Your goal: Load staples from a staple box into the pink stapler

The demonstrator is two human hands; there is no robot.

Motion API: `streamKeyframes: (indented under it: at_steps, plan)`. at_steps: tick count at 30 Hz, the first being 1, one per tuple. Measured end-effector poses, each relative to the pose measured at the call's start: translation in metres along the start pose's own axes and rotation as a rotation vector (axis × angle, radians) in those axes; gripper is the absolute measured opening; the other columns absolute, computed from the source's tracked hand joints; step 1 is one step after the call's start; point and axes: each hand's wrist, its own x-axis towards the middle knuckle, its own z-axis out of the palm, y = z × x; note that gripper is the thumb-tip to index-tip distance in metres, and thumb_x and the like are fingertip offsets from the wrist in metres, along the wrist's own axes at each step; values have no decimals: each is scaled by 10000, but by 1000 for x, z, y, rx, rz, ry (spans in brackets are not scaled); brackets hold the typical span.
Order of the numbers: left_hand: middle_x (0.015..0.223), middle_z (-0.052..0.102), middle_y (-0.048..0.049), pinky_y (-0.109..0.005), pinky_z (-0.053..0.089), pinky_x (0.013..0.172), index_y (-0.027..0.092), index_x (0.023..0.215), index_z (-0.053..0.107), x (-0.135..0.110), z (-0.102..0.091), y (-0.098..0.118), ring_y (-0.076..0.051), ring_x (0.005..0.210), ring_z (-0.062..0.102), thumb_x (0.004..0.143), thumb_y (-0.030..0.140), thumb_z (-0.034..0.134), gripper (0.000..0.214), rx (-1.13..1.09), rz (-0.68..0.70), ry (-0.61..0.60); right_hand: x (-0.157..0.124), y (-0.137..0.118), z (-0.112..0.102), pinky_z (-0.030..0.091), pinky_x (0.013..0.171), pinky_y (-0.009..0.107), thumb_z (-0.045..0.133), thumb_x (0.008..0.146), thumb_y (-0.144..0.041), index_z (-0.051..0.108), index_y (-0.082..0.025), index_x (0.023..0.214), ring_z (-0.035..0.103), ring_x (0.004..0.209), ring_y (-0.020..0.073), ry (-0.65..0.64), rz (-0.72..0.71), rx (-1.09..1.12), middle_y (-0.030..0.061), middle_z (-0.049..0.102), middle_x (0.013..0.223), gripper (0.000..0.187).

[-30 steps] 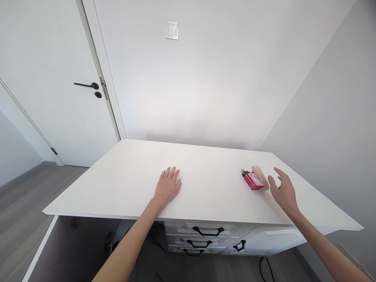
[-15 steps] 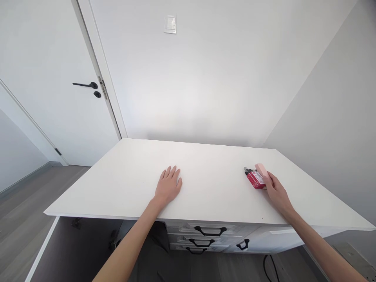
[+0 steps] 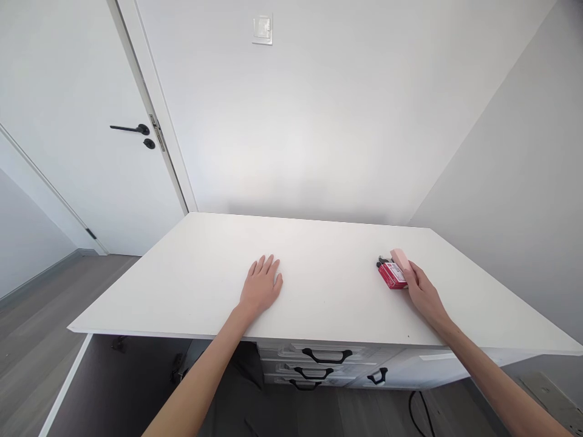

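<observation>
My left hand (image 3: 261, 286) lies flat on the white table (image 3: 328, 285), fingers stretched out and together, holding nothing. On the right side of the table sit a small red box (image 3: 390, 274) with a dark clip-like end and a pale pink block (image 3: 401, 260) against it. My right hand (image 3: 421, 292) reaches to them, its fingertips closed on the near end of the pink block and the red box.
Under the table stands a white drawer unit (image 3: 319, 364) with black handles, a cable on the floor to its right. A white door (image 3: 68, 121) with a black handle is at the left, a wall switch (image 3: 263, 28) above, a grey wall to the right.
My right hand moved forward from hovering open beside the red box and pink block to gripping them. The left hand stayed put.
</observation>
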Motion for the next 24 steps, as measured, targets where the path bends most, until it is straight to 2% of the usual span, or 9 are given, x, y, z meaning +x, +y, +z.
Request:
streamKeyframes:
  at_steps: [6, 14, 19, 24]
  plan:
    - [1715, 395, -63, -515, 268, 1329, 222, 1586, 505, 0, 3, -2, -293, 1624, 301, 1090, 397, 311, 560, 1, 1, 22, -1, -5, 5, 397, 1202, 482, 360, 1018, -677, 449, -219, 1627, 581, 1393, 356, -16, -6, -32, 144, 609, 1551, 767]
    - [1718, 384, -65, -513, 269, 1332, 201, 1585, 508, 0, 2, 0, -295, 1623, 302, 1087, 379, 323, 560, 14, -4, 18, -7, -14, 9, 408, 1196, 497, 358, 1027, -682, 457, -229, 1620, 571, 1408, 357, -45, -22, 6, 133, 589, 1577, 753]
    - [1717, 382, -71, -515, 264, 1335, 185, 1585, 508, 0, 1, 1, -299, 1623, 303, 1088, 374, 324, 563, 0, -7, 14, -15, -34, 28, 411, 1202, 493, 368, 1031, -677, 459, -243, 1615, 543, 1447, 345, -89, -68, 55, 111, 571, 1598, 733]
    - [1716, 385, -76, -523, 263, 1334, 184, 1578, 513, 0, 2, 0, -304, 1621, 305, 1084, 367, 332, 557, -16, -6, 20, -34, -70, 58, 440, 1175, 513, 352, 1037, -681, 469, -206, 1603, 583, 1404, 349, -159, -144, 107, 143, 597, 1565, 748]
